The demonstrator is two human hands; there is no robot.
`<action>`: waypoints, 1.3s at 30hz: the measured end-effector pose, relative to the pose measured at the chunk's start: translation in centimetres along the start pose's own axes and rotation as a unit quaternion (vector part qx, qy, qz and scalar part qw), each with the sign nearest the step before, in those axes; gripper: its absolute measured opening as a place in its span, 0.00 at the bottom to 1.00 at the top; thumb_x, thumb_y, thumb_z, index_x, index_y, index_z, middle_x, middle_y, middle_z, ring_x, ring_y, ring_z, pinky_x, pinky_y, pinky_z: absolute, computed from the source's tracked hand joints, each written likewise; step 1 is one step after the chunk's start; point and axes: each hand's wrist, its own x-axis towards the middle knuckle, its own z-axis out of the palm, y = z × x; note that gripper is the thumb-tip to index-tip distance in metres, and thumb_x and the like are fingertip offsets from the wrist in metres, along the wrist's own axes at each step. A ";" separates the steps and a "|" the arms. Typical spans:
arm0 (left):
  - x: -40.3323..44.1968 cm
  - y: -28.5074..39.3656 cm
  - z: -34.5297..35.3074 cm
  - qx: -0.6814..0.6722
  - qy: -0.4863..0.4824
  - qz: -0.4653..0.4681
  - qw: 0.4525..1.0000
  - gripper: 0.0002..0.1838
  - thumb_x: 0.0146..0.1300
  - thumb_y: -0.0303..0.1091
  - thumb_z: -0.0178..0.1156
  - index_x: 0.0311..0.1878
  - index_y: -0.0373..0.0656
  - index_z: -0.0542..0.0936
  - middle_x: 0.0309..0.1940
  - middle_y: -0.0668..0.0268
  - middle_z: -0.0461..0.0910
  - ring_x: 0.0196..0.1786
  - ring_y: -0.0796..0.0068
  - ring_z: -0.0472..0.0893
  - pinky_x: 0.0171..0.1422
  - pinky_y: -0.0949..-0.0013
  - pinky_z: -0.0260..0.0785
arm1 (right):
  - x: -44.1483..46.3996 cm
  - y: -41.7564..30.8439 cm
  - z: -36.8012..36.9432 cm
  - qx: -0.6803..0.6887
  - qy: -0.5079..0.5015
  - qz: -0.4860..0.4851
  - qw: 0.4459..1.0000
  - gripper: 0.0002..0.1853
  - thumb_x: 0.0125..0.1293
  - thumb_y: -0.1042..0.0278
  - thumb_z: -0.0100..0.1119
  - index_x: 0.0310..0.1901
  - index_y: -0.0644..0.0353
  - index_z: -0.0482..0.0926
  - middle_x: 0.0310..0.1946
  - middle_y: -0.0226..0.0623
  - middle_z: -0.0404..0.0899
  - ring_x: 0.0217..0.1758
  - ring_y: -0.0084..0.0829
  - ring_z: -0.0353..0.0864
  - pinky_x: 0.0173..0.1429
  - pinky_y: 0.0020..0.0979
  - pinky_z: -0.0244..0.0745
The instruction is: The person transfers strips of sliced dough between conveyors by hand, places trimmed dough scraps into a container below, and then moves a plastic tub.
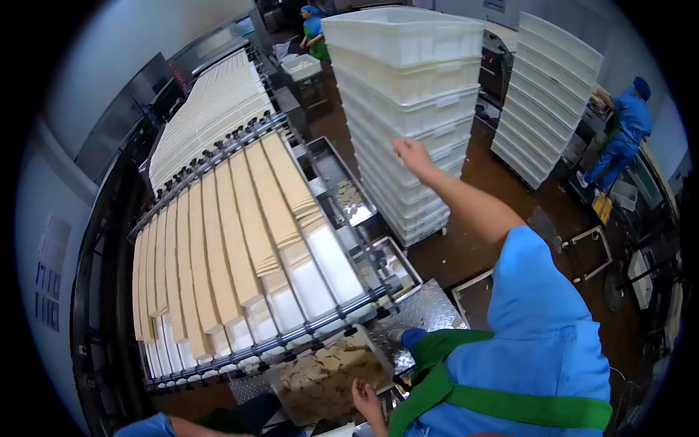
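My right hand (413, 156), its fingers curled in, is stretched out in front of the tall stack of white crates (411, 95); nothing shows in it. Low in the view, my left hand (368, 400) hangs by the right edge of a bin of pale broken pieces (328, 382), fingers bent inward with no object visible. Left of both hands lies a conveyor with long pale-yellow slabs (211, 247) in rows on white strips. Thin cut layers (295, 251) lie at the right ends of some rows.
A co-worker's blue sleeve (149, 424) shows at the bottom left. Two more people (313, 33) (626, 120) stand farther back. A second crate stack (546, 102) is at the right. A metal roller bar (313, 331) edges the conveyor; a tread plate (429, 309) lies beside it.
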 end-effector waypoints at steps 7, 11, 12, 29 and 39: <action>-0.3 -4.8 1.0 0.016 -0.023 0.004 1.000 0.20 0.64 0.27 0.56 0.59 0.33 0.71 0.47 0.56 0.79 0.46 0.70 0.80 0.52 0.69 0.72 | 15.9 -1.8 -12.8 0.326 0.144 0.136 0.924 0.12 0.63 0.56 0.51 0.28 0.53 0.74 0.25 0.32 0.77 0.22 0.22 0.71 0.23 0.27 0.61; 0.9 -10.2 2.2 0.033 0.002 0.011 0.999 0.22 0.64 0.32 0.58 0.59 0.34 0.72 0.48 0.54 0.80 0.46 0.65 0.81 0.52 0.67 0.73 | 21.6 -4.8 -16.2 0.416 0.166 0.151 0.881 0.18 0.64 0.49 0.50 0.41 0.57 0.71 0.26 0.33 0.76 0.25 0.26 0.72 0.27 0.28 0.63; 0.6 -8.8 3.1 0.053 0.007 -0.013 0.999 0.22 0.64 0.32 0.58 0.59 0.35 0.72 0.48 0.54 0.80 0.47 0.65 0.81 0.52 0.67 0.73 | 23.5 -4.7 -16.7 0.435 0.161 0.156 0.872 0.22 0.64 0.48 0.49 0.47 0.59 0.71 0.29 0.34 0.76 0.27 0.27 0.73 0.29 0.29 0.64; 1.2 2.6 15.9 0.250 -0.222 -0.012 0.942 0.24 0.63 0.38 0.60 0.59 0.36 0.73 0.49 0.51 0.80 0.47 0.58 0.82 0.52 0.63 0.74 | 33.5 -5.0 -22.7 0.657 0.043 0.107 0.745 0.43 0.63 0.63 0.52 0.70 0.75 0.39 0.74 0.55 0.38 0.77 0.48 0.43 0.79 0.46 0.37; 4.1 9.8 18.5 0.053 -0.283 0.151 0.946 0.21 0.65 0.37 0.60 0.57 0.36 0.74 0.44 0.60 0.80 0.45 0.73 0.80 0.50 0.70 0.73 | 13.9 -9.0 -32.9 0.594 -0.231 -0.043 0.769 0.24 0.64 0.61 0.53 0.53 0.73 0.68 0.55 0.54 0.71 0.65 0.48 0.65 0.78 0.47 0.48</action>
